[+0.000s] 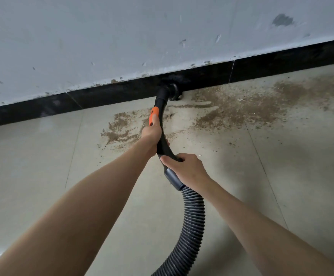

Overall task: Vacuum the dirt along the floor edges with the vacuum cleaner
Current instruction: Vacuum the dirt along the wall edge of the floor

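Both hands grip vacuum wand (163, 142); nozzle (171, 89) beyond, at skirting.

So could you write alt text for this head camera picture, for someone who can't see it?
Seen from above, a person's left hand and right hand grip a black vacuum wand, its nozzle pressed where the tiled floor meets a black skirting board. Brown dirt lies scattered along that edge. A ribbed hose trails toward the viewer.

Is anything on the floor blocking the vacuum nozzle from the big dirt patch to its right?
Nothing visible does. The nozzle sits against the black skirting, and the dirt spreads over bare floor tile right beside it.
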### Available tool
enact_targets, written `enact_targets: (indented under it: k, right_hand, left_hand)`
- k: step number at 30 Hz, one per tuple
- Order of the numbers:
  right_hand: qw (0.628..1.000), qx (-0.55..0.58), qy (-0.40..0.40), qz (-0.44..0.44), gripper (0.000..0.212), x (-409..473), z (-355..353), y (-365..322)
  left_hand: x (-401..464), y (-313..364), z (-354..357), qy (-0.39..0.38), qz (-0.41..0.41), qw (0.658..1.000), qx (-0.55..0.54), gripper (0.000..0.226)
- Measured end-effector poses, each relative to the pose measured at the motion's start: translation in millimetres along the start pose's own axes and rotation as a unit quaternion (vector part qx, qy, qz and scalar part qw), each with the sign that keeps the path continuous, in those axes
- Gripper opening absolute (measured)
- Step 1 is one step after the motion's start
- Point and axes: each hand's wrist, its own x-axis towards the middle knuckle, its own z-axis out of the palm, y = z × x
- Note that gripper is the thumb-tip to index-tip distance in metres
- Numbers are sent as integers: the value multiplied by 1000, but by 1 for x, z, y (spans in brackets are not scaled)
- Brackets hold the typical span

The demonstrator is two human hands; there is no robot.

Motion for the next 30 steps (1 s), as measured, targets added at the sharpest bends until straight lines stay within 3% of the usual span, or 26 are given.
enact_targets:
  k: [8, 12, 15, 24, 30]
  right_hand:
    - [989, 50, -139, 13, 38, -18, 87, -64]
    - [991, -85, -89, -56, 39, -25, 148, -89]
    - [986, -126, -81, -78, 46, -36, 180, -89]
    - [987, -146, -49, -50, 37, -46, 188, -69]
    - [991, -129, -23, -30, 34, -48, 177, -66]
  left_hand:
    - [9, 5, -120, 70, 63, 996, 5, 77]
    - [17, -2, -193, 122, 51, 990, -43, 76]
    - [22, -17, -225, 130, 26, 990, -50, 73]
    - [21, -42, -218, 65, -13, 997, -49, 63]
    - [21, -36, -198, 43, -18, 999, -17, 70]
